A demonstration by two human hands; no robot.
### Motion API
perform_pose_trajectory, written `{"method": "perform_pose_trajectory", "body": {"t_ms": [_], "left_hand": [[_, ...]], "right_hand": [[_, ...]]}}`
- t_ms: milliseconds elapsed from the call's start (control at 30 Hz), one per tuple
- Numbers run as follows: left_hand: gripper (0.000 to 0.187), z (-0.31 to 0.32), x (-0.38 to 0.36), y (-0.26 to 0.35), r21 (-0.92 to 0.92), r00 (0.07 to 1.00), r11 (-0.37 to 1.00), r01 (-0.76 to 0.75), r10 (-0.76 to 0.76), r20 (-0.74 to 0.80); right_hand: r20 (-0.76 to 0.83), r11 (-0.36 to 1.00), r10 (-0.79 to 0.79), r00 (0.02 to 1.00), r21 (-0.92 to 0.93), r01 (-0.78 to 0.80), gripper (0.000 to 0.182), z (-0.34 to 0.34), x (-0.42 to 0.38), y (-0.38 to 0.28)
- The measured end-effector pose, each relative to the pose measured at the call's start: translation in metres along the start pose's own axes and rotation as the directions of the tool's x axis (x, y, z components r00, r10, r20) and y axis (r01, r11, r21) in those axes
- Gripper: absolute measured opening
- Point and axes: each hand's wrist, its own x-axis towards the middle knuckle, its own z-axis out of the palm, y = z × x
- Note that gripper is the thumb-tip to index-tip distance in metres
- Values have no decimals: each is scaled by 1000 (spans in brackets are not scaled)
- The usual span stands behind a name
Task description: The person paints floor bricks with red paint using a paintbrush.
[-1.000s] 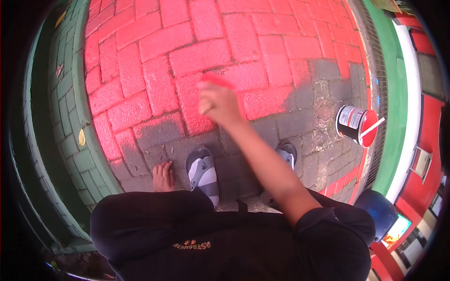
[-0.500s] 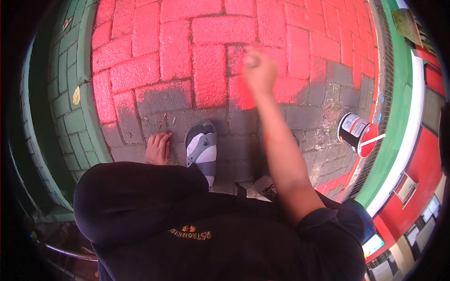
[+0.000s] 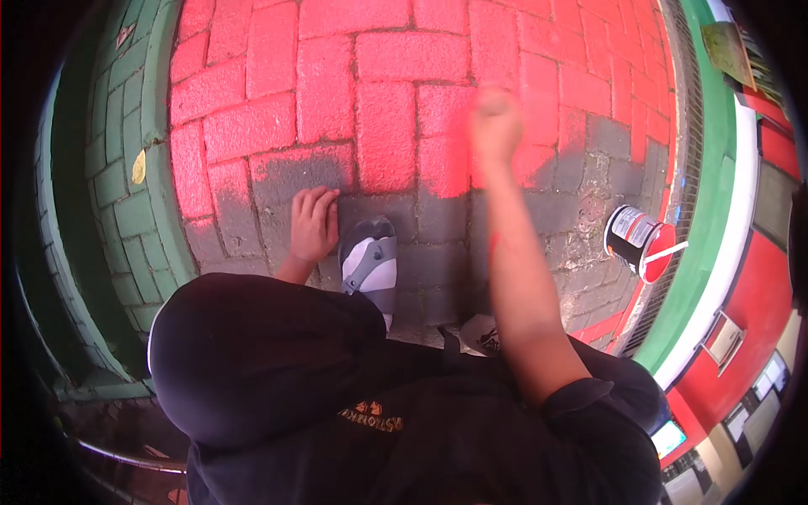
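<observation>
My right hand (image 3: 495, 133) is closed in a fist over the red pavers, blurred by motion. It seems to grip the short handle of a paintbrush, whose bristles are hidden beneath the hand. Fresh red paint (image 3: 443, 177) covers the bricks beside it, fading into bare grey pavers (image 3: 433, 220) nearer my feet. My left hand (image 3: 313, 223) hovers or rests near the grey bricks left of my sandal (image 3: 370, 261), empty, its fingers loosely bent. A paint can (image 3: 627, 236) stands at the right, red inside, with a white stick (image 3: 667, 252) across its mouth.
A green-painted brick strip and curb (image 3: 157, 185) run along the left, with a yellow leaf (image 3: 139, 167) on them. At the right lie a drain grating (image 3: 692, 135) and a green ledge (image 3: 715, 227). My other foot (image 3: 480, 334) is partly hidden by my right arm.
My right hand has shifted right, and the partly dark brick left of it is now red. My left hand has moved forward and right, away from my knee.
</observation>
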Motion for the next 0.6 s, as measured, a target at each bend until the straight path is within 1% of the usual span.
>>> {"method": "perform_pose_trajectory", "body": {"t_ms": [33,67,100,133,167,200,233,267,300,367,400,433,467,500,533,567,600], "left_hand": [[29,6,-3,-3,-33,999,999,-18,20,48],[29,5,-3,-4,-39,998,999,-38,40,51],[29,4,-3,-2,-9,997,999,-33,34,72],[30,5,-2,-1,21,995,999,-29,27,91],[30,7,-3,-2,13,996,1000,10,-11,93],[30,9,-6,-1,6,995,1000,-10,9,100],[31,9,-6,-1,19,995,1000,1,-3,100],[32,8,-4,-3,35,995,999,11,-14,98],[32,9,-4,-4,34,995,999,-8,5,101],[32,10,-6,-4,28,995,1000,12,-14,103],[32,11,-6,-4,28,994,1000,-2,-1,105],[32,12,-5,-5,25,994,1000,-9,6,108],[32,10,-5,-5,22,993,1000,-15,12,115],[32,9,-4,-4,21,992,999,-26,23,121],[32,9,-4,-3,23,992,1000,-15,12,123],[32,9,-3,-3,25,993,1000,-4,1,121],[32,9,-3,-3,22,993,1000,-15,12,119]], "right_hand": [[157,995,-101,982,37,96,26,4,-19,-29],[278,973,-226,934,116,201,19,7,-36,-51],[268,928,-331,905,265,261,15,14,-50,-71],[233,906,-367,901,307,290,12,21,-56,-92],[199,883,-399,895,347,316,10,24,-58,-101],[186,889,-385,904,337,310,10,23,-54,-95],[158,856,-173,972,512,69,10,28,-46,-87],[171,727,44,984,671,-149,12,26,-35,-86],[361,745,145,921,574,-341,27,8,-15,-65],[337,710,263,904,567,-418,25,-6,12,-11],[224,806,285,932,470,-359,20,-12,22,7],[107,883,288,952,354,-308,15,-21,30,9],[99,879,297,950,359,-313,15,-22,32,7],[-20,908,15,1000,418,-5,12,-22,33,4],[-151,849,-265,952,432,305,12,-23,32,2],[-4,828,-386,922,439,349,17,-18,26,5],[268,846,-437,859,448,290,13,-13,13,9]]}}
